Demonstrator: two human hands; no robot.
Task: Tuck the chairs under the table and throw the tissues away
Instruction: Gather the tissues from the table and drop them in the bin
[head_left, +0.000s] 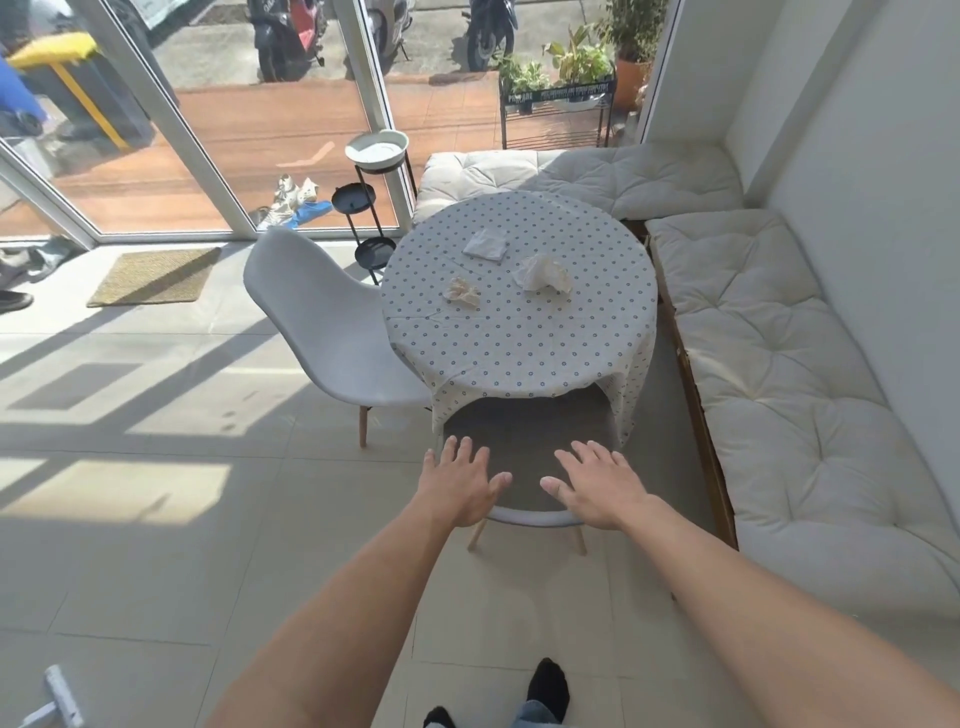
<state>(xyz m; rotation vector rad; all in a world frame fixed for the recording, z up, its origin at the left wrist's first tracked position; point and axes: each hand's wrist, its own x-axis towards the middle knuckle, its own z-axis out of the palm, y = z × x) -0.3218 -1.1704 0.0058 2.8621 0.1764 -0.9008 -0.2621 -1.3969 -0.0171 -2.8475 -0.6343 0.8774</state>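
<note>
text: white lettering, illegible | on: plant stand (557, 96) sign outside

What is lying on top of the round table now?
On the table, covered by a dotted cloth, lie three tissues: a flat folded one, a crumpled white one and a crumpled cream one. The tabletop itself is hidden under the cloth.

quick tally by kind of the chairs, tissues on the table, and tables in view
chairs: 2, the near chair partly under the table and the left chair beside it
tissues: 3, a flat tissue, a crumpled tissue and a small crumpled tissue
tables: 1, the round table
total: 6
</note>
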